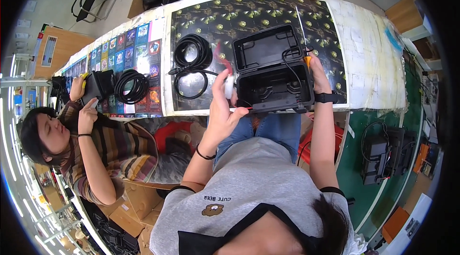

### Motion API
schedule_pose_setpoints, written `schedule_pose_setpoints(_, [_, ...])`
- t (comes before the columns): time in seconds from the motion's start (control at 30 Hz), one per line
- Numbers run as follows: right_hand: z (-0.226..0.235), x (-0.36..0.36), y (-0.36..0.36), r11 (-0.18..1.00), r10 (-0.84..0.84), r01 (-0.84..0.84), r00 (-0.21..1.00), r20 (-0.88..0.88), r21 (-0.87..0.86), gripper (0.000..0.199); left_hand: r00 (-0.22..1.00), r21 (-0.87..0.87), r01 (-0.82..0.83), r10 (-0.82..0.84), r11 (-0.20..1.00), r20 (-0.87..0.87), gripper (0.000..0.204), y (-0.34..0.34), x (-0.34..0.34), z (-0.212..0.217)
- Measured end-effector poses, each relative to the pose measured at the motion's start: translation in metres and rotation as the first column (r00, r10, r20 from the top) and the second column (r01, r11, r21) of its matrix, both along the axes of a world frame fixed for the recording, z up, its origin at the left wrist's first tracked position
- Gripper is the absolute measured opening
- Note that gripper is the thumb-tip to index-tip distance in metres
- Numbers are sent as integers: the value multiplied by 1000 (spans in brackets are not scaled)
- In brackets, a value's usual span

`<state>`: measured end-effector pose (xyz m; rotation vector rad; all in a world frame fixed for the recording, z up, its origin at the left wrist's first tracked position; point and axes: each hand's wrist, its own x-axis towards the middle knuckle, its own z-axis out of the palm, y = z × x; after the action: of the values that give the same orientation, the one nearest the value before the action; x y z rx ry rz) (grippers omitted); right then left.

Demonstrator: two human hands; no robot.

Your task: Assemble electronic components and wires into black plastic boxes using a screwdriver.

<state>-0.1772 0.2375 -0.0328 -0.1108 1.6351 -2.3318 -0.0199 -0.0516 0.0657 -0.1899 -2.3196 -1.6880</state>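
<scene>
We see one short line of dark capital letters, inverted in this view, on the grey shirt (258,166) of the camera's wearer; it adjoins a brown bear's-head motif (212,210). On the black printed sheet (258,9) covering part of the counter (369,56), we note repeated round yellow emblems (220,27), their markings too small to read. Equally illegible to us are the coloured card prints (128,54) at left and the pale wall notices (23,23).
</scene>
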Motion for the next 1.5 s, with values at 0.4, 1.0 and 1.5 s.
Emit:
schedule_pose_setpoints(0.4, [9,4,-3,997,41,-39,999,26,-68,59,998,-477,30,-53,879,-36,40,4,-11,21])
schedule_pose_setpoints(1.0, [23,10,-7,1000,-4,5,999,39,-12,75,863,-543,472,-490,695,122,15,30,-42,13])
schedule_pose_setpoints(1.5, [7,3,4,984,72,-66,997,-33,168,120,758,-603,-184,-279,776,-590,18,31,-19,6])
